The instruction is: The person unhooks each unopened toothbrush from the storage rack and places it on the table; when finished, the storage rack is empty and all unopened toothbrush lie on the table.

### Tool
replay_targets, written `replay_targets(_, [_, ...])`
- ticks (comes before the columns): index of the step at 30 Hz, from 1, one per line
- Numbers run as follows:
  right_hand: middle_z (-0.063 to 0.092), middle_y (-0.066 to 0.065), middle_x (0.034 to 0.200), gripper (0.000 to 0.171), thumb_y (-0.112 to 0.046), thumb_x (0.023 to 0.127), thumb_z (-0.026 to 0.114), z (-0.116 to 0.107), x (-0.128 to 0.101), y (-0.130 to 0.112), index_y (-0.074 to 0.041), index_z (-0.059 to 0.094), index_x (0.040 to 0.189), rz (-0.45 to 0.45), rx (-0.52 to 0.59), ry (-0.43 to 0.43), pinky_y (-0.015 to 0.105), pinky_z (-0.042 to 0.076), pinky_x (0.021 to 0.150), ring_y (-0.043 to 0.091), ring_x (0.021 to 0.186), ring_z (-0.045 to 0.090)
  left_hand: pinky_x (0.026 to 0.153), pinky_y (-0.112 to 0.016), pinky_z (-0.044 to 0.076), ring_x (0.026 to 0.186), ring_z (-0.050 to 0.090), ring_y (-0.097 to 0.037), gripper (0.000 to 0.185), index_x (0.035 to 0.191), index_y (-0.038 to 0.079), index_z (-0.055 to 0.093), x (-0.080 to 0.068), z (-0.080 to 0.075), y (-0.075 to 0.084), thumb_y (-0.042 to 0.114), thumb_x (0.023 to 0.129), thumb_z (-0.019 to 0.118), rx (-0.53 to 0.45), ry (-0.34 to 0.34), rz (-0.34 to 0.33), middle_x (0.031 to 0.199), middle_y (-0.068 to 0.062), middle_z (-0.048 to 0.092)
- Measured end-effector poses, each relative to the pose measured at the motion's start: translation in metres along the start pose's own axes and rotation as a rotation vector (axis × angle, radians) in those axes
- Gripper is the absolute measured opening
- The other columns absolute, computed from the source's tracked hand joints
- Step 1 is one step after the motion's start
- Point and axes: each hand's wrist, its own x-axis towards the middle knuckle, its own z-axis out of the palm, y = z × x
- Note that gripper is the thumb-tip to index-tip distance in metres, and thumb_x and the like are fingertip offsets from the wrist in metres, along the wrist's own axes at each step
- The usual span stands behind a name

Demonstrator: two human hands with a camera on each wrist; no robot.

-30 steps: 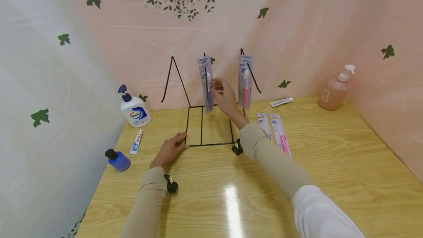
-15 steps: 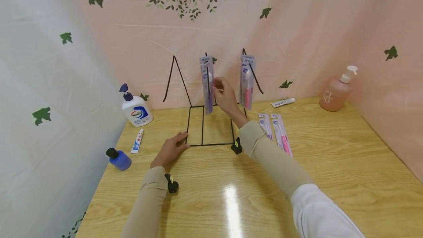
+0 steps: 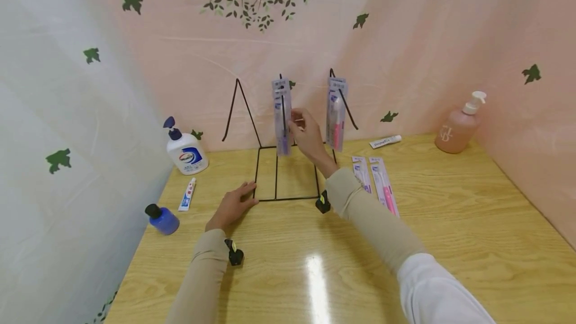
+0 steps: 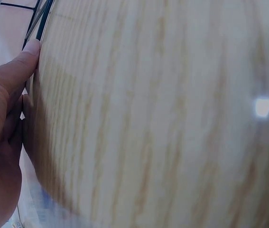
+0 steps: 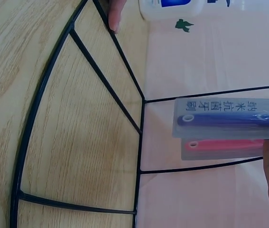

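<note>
While the right hand [image 3: 306, 131] is pinching the edge of the purple toothbrush pack [image 3: 282, 116] hanging on the middle hook of the black wire rack [image 3: 288, 164], the left hand [image 3: 231, 206] is lying flat with fingers straight on the wooden surface [image 3: 450, 224], fingertips touching the rack's base frame at its front left corner. In the right wrist view a pink pack is showing directly behind the purple one, so two packs seem to be sharing that hook.

Risks, as judgement: the rack is looking light and thin, so a sideways tug from the pinching fingers is likely tipping or sliding it if the left hand is easing off the base. Pulling outward is risking the pack's hang hole slipping off the hook tip, dropping both packs. The pink toothbrush pack [image 3: 335, 119] hanging on the right hook is sitting close to the right wrist, so a sleeve brush could be knocking it loose. Two more packs [image 3: 375, 179] are lying flat on the surface just beside the right forearm and could be getting swept. Whether the hole is fully seated on the hook, cannot tell.
</note>
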Motion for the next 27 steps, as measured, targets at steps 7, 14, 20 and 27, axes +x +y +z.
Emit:
replay_targets(7, [0.057,0.022,0.109,0.029,-0.002,0.097,0.050,-0.002,-0.006,-0.001,0.001,0.052,0.126,0.002,0.030,-0.015,0.030,0.051,0.078,0.030,0.094,0.058,0.114,-0.056,0.025,0.141,0.030,-0.036,0.057,0.145,0.011,0.044,0.000,0.002,0.001,0.027,0.093,0.062,0.012,0.011,0.017,0.153,-0.019,0.031])
replay_targets(14, [0.058,0.024,0.105,0.030,-0.001,0.097,0.052,-0.007,-0.015,-0.006,0.002,0.051,0.126,-0.027,0.031,0.001,0.042,0.055,0.076,0.032,0.088,0.059,0.113,-0.055,0.027,0.140,0.033,-0.036,0.056,0.143,0.011,0.046,-0.002,0.001,0.003,0.027,0.092,0.064,0.016,0.033,0.027,0.151,-0.020,0.034])
replay_targets(20, [0.057,0.028,0.102,0.030,0.000,0.096,0.052,-0.012,-0.021,-0.013,0.005,0.051,0.126,-0.049,0.023,-0.013,0.059,0.053,0.075,0.041,0.086,0.058,0.113,-0.055,0.027,0.140,0.032,-0.037,0.057,0.144,0.013,0.045,-0.001,0.002,0.001,0.029,0.093,0.063,0.024,0.029,0.021,0.152,-0.019,0.033])
replay_targets(27, [0.056,0.030,0.101,0.032,0.003,0.096,0.051,-0.019,-0.026,-0.018,0.008,0.049,0.127,-0.049,0.015,-0.054,0.063,0.050,0.077,0.046,0.087,0.055,0.114,-0.055,0.025,0.141,0.030,-0.037,0.057,0.145,0.013,0.044,0.000,0.002,0.002,0.027,0.093,0.062,0.005,0.008,0.003,0.153,-0.019,0.031])
